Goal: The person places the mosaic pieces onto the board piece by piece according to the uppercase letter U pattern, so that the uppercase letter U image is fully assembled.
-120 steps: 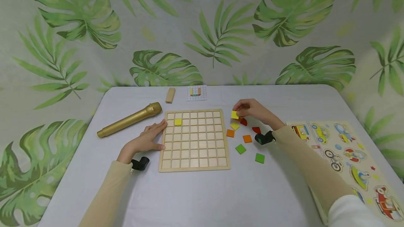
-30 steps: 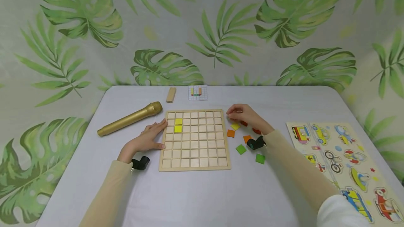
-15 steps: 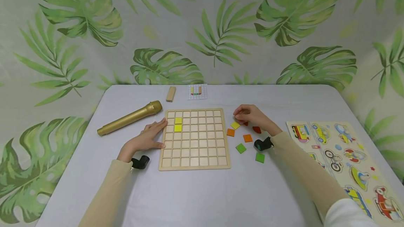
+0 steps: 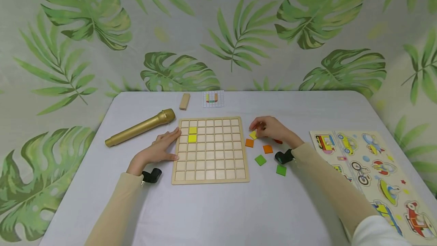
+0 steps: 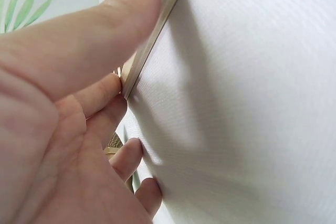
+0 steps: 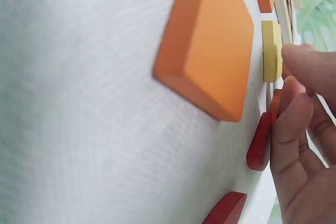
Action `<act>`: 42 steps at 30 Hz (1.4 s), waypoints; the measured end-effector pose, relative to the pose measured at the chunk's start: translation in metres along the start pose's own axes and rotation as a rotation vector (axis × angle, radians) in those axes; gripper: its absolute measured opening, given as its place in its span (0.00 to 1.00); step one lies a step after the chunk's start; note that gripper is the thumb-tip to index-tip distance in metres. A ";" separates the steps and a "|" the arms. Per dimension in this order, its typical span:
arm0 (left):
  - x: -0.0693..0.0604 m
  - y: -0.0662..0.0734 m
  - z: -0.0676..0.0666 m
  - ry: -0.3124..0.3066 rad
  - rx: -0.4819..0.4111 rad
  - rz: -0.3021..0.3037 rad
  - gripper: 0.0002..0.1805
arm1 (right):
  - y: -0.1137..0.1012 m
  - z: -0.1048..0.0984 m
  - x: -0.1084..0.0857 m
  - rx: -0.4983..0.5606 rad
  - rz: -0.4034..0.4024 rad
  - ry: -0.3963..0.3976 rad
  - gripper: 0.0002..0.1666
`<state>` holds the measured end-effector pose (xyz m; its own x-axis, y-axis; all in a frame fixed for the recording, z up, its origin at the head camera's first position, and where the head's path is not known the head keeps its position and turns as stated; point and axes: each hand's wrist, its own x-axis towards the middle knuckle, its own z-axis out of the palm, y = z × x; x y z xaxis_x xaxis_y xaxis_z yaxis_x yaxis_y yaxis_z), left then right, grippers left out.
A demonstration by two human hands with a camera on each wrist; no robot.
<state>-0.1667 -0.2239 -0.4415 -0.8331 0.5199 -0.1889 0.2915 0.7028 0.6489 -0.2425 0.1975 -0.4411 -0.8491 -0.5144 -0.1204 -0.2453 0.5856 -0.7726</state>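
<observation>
Left hand (image 4: 157,150) spread wide against grid board (image 4: 210,181), likely bracing it. Right hand (image 4: 272,128) narrow at loose yellow tile (image 4: 252,135), toward far edge of table (image 4: 205,215); can't tell if pinched.

Toward four o'clock in the head view, the right hand (image 4: 271,127) mostly hides a red piece (image 4: 278,141); farther out, the edge crops the puzzle board (image 4: 403,174). At twelve, squares on the card (image 4: 213,98) look too small to count.
</observation>
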 end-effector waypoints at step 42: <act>0.000 -0.001 0.001 0.007 -0.007 -0.005 0.49 | -0.022 0.010 0.013 0.239 -0.037 -0.050 0.11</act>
<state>-0.1666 -0.2238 -0.4425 -0.8377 0.5132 -0.1868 0.2844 0.7019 0.6530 -0.2432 0.1720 -0.4314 -0.8158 -0.5666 -0.1159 -0.1529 0.4046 -0.9016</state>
